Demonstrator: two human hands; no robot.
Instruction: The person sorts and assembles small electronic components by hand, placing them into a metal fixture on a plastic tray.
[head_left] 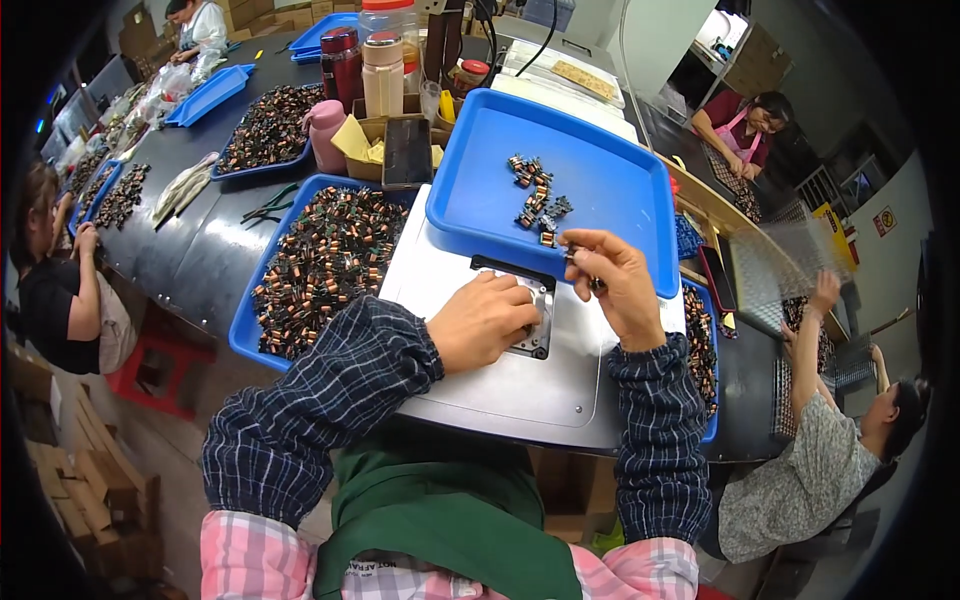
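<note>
My right hand (pixel 622 290) pinches small copper-wound coil parts (pixel 597 285) between thumb and fingers, just off the near edge of a blue tray (pixel 610 180). In that tray lies a short, uneven line of similar coil parts (pixel 535 185). With its fingers curled down, my left hand (pixel 482 322) rests at a metal fixture (pixel 541 310) set into the white machine top (pixel 500 395). Whatever its fingertips hold or press is hidden beneath them. Left of the machine, a deep blue tray (pixel 245 325) is heaped with coil parts (pixel 330 265).
Beyond the left tray stand a pink bottle (pixel 325 135), a red thermos (pixel 342 70) and a dark phone (pixel 407 150). Pliers (pixel 270 205) lie on the black table (pixel 200 270). Another tray of coils (pixel 700 345) sits to the right. Several co-workers sit around the table.
</note>
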